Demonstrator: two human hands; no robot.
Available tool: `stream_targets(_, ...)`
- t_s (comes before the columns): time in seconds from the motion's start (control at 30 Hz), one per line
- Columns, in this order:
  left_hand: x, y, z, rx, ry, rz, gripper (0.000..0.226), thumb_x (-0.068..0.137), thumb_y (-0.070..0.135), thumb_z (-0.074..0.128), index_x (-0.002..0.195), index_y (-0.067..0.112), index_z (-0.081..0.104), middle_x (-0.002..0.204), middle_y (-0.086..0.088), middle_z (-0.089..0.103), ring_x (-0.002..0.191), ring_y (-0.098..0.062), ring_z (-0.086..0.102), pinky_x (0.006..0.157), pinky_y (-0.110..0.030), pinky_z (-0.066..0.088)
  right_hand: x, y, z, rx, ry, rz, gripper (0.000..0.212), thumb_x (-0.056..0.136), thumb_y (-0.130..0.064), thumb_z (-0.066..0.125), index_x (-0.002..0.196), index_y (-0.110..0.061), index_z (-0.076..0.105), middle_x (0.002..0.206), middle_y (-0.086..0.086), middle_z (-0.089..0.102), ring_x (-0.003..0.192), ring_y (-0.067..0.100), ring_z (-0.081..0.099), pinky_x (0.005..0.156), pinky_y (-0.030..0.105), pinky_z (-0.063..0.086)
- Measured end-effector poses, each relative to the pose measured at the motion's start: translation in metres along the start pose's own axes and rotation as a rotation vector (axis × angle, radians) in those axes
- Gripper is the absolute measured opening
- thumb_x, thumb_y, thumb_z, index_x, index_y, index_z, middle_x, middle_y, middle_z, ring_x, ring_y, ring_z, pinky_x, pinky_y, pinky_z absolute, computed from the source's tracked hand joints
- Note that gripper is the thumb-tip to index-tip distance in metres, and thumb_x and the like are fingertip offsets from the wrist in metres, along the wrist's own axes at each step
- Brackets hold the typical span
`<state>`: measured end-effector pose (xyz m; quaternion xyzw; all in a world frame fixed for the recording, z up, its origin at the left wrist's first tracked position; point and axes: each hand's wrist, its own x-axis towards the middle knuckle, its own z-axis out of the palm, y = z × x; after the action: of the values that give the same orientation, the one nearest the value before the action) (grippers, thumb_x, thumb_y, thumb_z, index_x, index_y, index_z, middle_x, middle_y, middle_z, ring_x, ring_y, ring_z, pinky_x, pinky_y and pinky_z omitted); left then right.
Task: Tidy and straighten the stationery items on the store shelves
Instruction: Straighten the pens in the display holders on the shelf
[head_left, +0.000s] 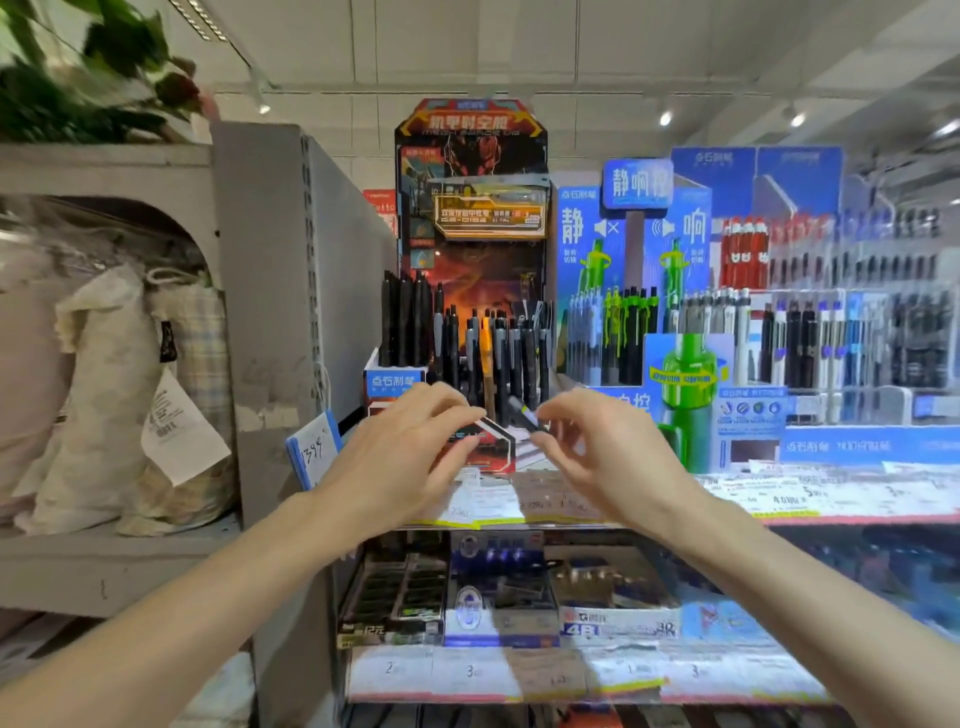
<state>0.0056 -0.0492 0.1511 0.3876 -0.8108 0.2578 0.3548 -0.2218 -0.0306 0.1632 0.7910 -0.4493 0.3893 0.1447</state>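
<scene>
A small dark pen (524, 413) is pinched between thumb and fingertips (543, 439) of the right hand (602, 457), tilted, its upper end pointing up-left toward the rack. The remaining right fingers are loosely curled below. The left hand (410, 452) is seen with fingers pressed fairly close together, their tips laid on the front lip (493, 434) of the black-and-red display box (470, 218) — a steadying touch, it seems, not a full grasp; whether anything is pinched there cannot be told.

Just behind the fingers, the dark pens (488, 343) are standing upright in the box's tiered slots, some leaning a little. To the right, touching or just beside it, the blue display (634, 249) with green-clipped pens is seen; further right, more pen racks, blurred. Price labels (498, 501) run along the shelf edge below the hands; a lower shelf of boxed refills (498, 592) is beneath.

Judged step: the loose pen is being returned to a slot in the front row. To be done well, the pen should be turned upright before lowering, aimed at a free slot — which one is free cannot be made out. The box should be kept braced by the left hand so it is not pushed back. Neighbouring pens are close together; a slanted entry could knock them over.
</scene>
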Motion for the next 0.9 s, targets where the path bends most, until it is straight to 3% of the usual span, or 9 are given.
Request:
stream_targets(0.07, 0.003, -0.002, 0.006, 0.064, -0.007, -0.012, 0.037, 0.096, 0.033, 0.055, 0.131, 0.022, 0.060, 0.127, 0.006, 0.055, 0.116, -0.013, 0.053, 0.071, -0.030, 0.053, 0.014, -0.002, 0.000, 0.144, 0.077, 0.100, 0.014, 0.093, -0.031, 0.066, 0.100, -0.019, 0.070, 0.088, -0.005, 0.071, 0.080, 0.016, 0.066, 0.078, 0.039, 0.055)
stream_targets(0.2, 0.007, -0.002, 0.018, 0.092, -0.077, -0.040, 0.046, 0.095, 0.028, 0.059, 0.140, 0.020, 0.052, 0.139, 0.001, 0.049, 0.131, -0.017, 0.043, 0.085, -0.034, 0.052, 0.046, -0.002, 0.009, 0.339, 0.219, 0.233, 0.022, 0.091, -0.033, 0.067, 0.108, -0.019, 0.070, 0.085, -0.011, 0.070, 0.085, 0.014, 0.068, 0.084, 0.041, 0.057)
stream_targets(0.37, 0.007, -0.003, 0.023, 0.114, -0.087, -0.047, 0.047, 0.095, 0.024, 0.057, 0.142, 0.020, 0.050, 0.140, 0.003, 0.047, 0.133, -0.016, 0.037, 0.086, -0.033, 0.051, 0.075, -0.005, 0.022, 0.410, 0.301, 0.289, 0.025, 0.091, -0.036, 0.065, 0.110, -0.020, 0.067, 0.091, -0.010, 0.071, 0.088, 0.016, 0.069, 0.084, 0.045, 0.057)
stream_targets(0.63, 0.003, -0.003, 0.026, 0.095, -0.079, -0.053, 0.052, 0.090, 0.015, 0.059, 0.142, 0.017, 0.049, 0.140, 0.001, 0.048, 0.132, -0.019, 0.037, 0.084, -0.035, 0.053, 0.088, -0.008, 0.035, 0.291, 0.254, 0.340, 0.026, 0.096, -0.032, 0.059, 0.116, -0.017, 0.064, 0.092, -0.008, 0.066, 0.095, 0.018, 0.064, 0.094, 0.044, 0.049)
stream_targets(0.9, 0.001, -0.003, 0.027, 0.033, -0.072, -0.067, 0.055, 0.093, 0.013, 0.055, 0.146, 0.020, 0.043, 0.145, 0.003, 0.042, 0.137, -0.015, 0.029, 0.100, -0.035, 0.047, 0.089, -0.009, 0.047, 0.286, 0.172, 0.403, 0.020, 0.093, -0.029, 0.064, 0.109, -0.017, 0.066, 0.102, 0.002, 0.073, 0.100, 0.023, 0.066, 0.095, 0.046, 0.050)
